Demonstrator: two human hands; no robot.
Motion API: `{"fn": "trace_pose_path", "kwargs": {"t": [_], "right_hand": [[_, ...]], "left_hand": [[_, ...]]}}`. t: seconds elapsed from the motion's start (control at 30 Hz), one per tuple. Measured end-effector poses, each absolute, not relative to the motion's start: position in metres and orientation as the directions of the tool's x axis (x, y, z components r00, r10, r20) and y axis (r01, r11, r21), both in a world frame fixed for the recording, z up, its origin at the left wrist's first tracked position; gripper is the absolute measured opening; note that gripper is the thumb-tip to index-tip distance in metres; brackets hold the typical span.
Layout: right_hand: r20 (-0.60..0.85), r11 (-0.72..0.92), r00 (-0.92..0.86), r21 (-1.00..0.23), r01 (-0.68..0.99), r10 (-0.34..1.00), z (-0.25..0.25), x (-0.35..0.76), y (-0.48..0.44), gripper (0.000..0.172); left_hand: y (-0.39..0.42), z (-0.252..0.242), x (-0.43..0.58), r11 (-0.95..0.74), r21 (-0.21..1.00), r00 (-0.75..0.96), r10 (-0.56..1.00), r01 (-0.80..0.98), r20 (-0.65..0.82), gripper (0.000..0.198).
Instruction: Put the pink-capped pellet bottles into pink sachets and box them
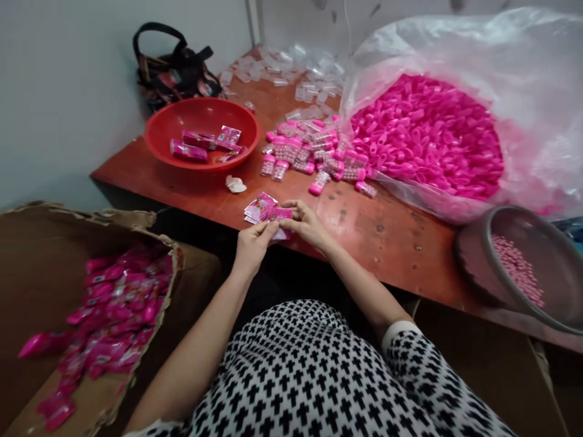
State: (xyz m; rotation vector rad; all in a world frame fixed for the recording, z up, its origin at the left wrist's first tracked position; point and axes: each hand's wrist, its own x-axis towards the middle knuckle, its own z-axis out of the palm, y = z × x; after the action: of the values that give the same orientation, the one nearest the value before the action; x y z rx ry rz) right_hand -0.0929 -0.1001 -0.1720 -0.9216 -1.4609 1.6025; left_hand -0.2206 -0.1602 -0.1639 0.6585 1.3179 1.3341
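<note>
Here, in front and right of the bowl [200,114], left hand [253,244] and right hand [308,224] pinch a packet [280,213] (pink).

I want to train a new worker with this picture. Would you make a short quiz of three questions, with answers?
1. Fill in: the left hand and the right hand hold pink ____.
2. True or false: the black bag stands behind the red bowl.
3. Where are the loose pink beads? A) in the red bowl; B) in the gray bowl; C) in the cardboard box

Key: 1. packets; 2. true; 3. B
</note>
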Motion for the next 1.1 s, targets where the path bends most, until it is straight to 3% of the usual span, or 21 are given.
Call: {"fn": "trace_pose_path", "kwargs": {"t": [0.1,0.2,0.23,0.3,0.37,0.47,0.53,0.6,0.67,0.73,0.77,0.87,1.1], "right_hand": [[0.001,0.114,-0.520,-0.976,0.185,0.854,-0.162,-0.068,-0.095,0.027],[0.074,0.281,-0.371,-0.790,0.545,0.926,-0.151,-0.032,-0.077,0.017],[0.121,0.268,-0.253,-0.663,0.699,0.960,-0.148,-0.017,-0.068,0.019],[0.158,0.088,-0.031,-0.369,0.925,0.987,-0.143,0.016,-0.048,0.024],[0.131,-0.081,0.098,-0.129,0.988,0.987,-0.142,0.046,-0.033,0.031],[0.006,-0.056,0.056,0.004,0.998,0.998,-0.144,0.071,-0.026,0.031],[-0.018,0.041,-0.041,-0.026,0.999,0.999,-0.148,0.068,-0.036,0.029],[0.004,0.129,-0.131,-0.160,0.979,0.991,-0.151,0.051,-0.058,0.024],[0.009,0.167,-0.182,-0.443,0.881,0.983,-0.154,0.025,-0.089,0.023],[-0.074,0.129,-0.288,-0.771,0.624,0.955,-0.156,-0.003,-0.124,0.030],[-0.118,0.070,-0.339,-0.867,0.493,0.933,-0.157,-0.016,-0.141,0.032],[-0.146,-0.021,-0.402,-0.954,0.300,0.904,-0.163,-0.048,-0.177,0.033],[-0.108,-0.022,-0.364,-0.972,0.235,0.925,-0.175,-0.075,-0.189,0.033]], "left_hand": [[-0.157,-0.165,-0.217,0.261,0.907,-0.111,0.943,-0.330,-0.312,0.028],[-0.157,-0.165,-0.212,0.318,0.875,-0.138,0.911,-0.365,-0.389,0.025],[-0.157,-0.165,-0.211,0.335,0.855,-0.150,0.895,-0.395,-0.420,0.023],[-0.158,-0.165,-0.209,0.360,0.799,-0.154,0.863,-0.481,-0.481,0.019],[-0.157,-0.164,-0.208,0.360,0.721,-0.146,0.832,-0.591,-0.535,0.013],[-0.154,-0.161,-0.206,0.297,0.576,-0.152,0.782,-0.762,-0.604,0.007],[-0.153,-0.159,-0.204,0.241,0.486,-0.163,0.742,-0.840,-0.650,0.009],[-0.153,-0.158,-0.203,0.200,0.421,-0.165,0.710,-0.885,-0.684,0.009],[-0.153,-0.158,-0.203,0.167,0.382,-0.166,0.696,-0.909,-0.699,0.006],[-0.155,-0.158,-0.203,0.140,0.361,-0.165,0.702,-0.922,-0.693,0.008],[-0.156,-0.158,-0.204,0.127,0.357,-0.166,0.710,-0.926,-0.685,0.010],[-0.159,-0.156,-0.204,0.102,0.354,-0.175,0.724,-0.930,-0.668,0.014],[-0.163,-0.149,-0.200,0.114,0.327,-0.139,0.741,-0.938,-0.657,0.014]]}}
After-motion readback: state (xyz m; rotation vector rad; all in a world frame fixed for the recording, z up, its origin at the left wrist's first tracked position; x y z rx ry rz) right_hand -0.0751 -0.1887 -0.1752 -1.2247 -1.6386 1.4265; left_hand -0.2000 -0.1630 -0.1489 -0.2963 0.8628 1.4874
